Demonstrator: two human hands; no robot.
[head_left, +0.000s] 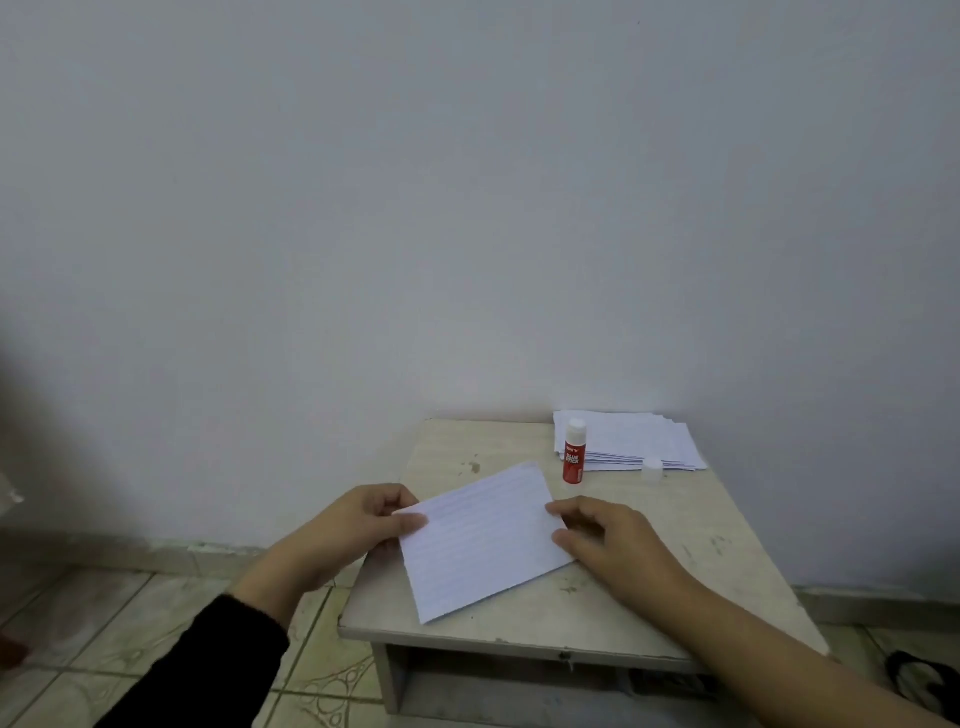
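Note:
A folded sheet of white lined paper (485, 540) lies tilted on the small beige table (675, 561). My left hand (348, 530) pinches the sheet's left corner between thumb and fingers. My right hand (605, 535) holds the right edge, its curled fingertips on the paper and the hand resting on the table. An uncapped red glue stick (574, 452) stands upright behind the sheet. Its white cap (652, 469) sits to the right on the tabletop.
A stack of white papers (634, 441) lies at the table's back right corner against the wall. Tiled floor (130, 623) spreads to the left. A dark sandal (919, 675) lies on the floor at the right.

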